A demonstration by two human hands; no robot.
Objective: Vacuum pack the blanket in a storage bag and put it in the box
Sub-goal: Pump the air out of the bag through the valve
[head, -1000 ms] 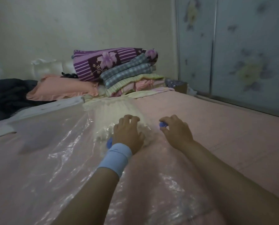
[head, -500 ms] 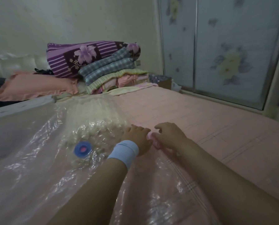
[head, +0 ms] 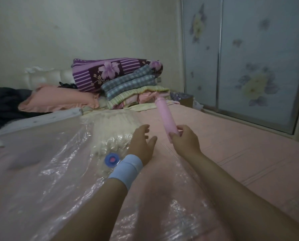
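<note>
Pink hand pump held over a bagged blanket on a bed.

Right hand [head: 185,140]: thumb and fingers curled round the near end of the pink pump [head: 164,114], which tilts away, off the sheet. Left hand [head: 142,145], with a pale blue wristband [head: 126,169]: palm down, fingers straight and loosely spread, over the right edge of the clear storage bag [head: 58,173]. Cream blanket [head: 110,129]: inside the bag, lying flat on the bed [head: 235,153]. Blue valve [head: 112,160]: on the bag's top, just beside the left wrist. Folded bedding pile [head: 126,82]: at the far end of the bed.
</note>
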